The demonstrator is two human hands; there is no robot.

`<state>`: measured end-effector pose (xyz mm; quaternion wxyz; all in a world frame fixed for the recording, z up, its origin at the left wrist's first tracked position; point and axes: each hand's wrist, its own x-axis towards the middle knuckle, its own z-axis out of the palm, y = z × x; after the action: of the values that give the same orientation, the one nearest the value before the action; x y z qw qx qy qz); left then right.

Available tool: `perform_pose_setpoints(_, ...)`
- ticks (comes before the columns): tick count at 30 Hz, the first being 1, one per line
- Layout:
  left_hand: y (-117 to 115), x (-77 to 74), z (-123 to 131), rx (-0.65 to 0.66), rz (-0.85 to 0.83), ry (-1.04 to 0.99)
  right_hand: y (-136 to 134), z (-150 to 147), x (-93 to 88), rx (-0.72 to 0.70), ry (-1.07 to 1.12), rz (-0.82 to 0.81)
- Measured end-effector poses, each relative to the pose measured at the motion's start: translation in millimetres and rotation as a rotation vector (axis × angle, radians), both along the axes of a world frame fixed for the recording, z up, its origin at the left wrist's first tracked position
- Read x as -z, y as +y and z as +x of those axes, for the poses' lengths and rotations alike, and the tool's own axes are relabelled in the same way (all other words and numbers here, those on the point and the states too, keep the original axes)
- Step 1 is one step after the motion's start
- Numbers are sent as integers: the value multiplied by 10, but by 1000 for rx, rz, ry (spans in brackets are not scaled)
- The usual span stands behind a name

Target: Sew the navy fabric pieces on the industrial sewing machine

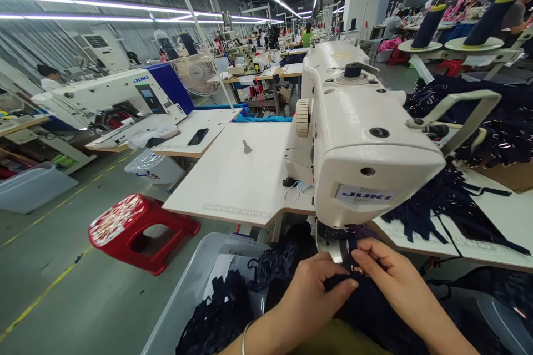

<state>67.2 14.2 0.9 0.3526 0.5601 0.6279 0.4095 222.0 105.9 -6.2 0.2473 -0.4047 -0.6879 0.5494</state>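
Observation:
Under the needle end of a white JUKI sewing machine (375, 122), both hands work close together on a narrow dark navy strap (352, 243). My right hand (389, 269) pinches the strap, with a small shiny metal piece by its fingertips. My left hand (314, 288) is closed, thumb against fingers, on dark navy material just left of and below the right hand. The two hands nearly touch. A metal plate (333, 247) of the machine lies just beyond the fingertips. Exactly where the strap ends is hidden by the fingers.
On the right lies a heap of navy straps (428, 205) near dark thread cones (428, 26). A clear plastic bin (179, 294) with navy pieces stands below left. Farther left are a red stool (166, 227), a phone (198, 136) and another machine (100, 94).

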Motion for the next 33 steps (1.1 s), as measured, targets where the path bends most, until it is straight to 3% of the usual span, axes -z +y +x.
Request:
perform_pose_setpoints(5,10,9,11,15,74,72,-35,15,77,29,-77,143)
perform_pose_setpoints(9,-2,-2,21,40,115,145,-43,42,47,17,-99,149)
perform_pose_setpoints(16,0,23,22,-42,151,100,-15,81,-41,-207,-2,39)
perform_pose_setpoints(25,1,62,5,-45,99,196,-116,-2,6,-95,-41,324)
perform_pose_setpoints(28,13,78,-29,-46,111,332,-101,-28,45,-103,-68,376)
perform_pose_setpoints(30,23,91,-65,-107,192,483,-66,-49,79,-88,-96,404)
perform_pose_setpoints(33,13,115,-119,-309,433,695,-15,-94,126,-38,-118,453)
